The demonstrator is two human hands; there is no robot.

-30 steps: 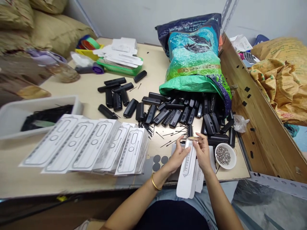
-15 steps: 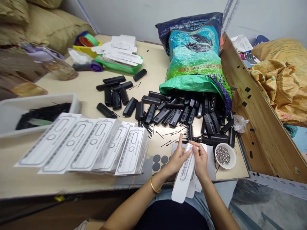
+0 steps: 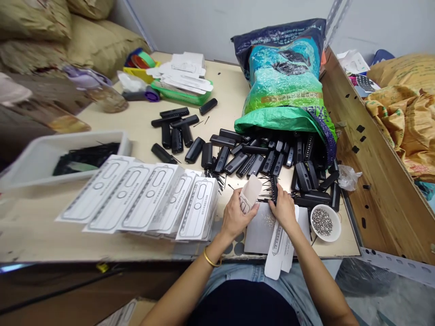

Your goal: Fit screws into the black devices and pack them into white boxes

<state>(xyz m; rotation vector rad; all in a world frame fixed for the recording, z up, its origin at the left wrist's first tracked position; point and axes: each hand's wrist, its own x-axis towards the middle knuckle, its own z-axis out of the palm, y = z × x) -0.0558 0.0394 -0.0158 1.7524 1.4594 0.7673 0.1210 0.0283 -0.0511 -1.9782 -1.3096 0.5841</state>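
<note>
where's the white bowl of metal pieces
In the head view, the white bowl sits at right on the table, right of the right hand and nearer the camera than the clear bag.

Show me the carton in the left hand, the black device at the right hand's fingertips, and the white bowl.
Carton [image 3: 252, 188]: head view, on its raised flap.
Black device [image 3: 273, 186]: head view, on its visible far part.
White bowl [image 3: 336, 230]: head view, on its right-hand wall.

White printed carton [image 3: 250, 194], tilted, rounded flap [image 3: 253, 185] at its far end — slim black case [image 3: 273, 186] just to its right.
</note>
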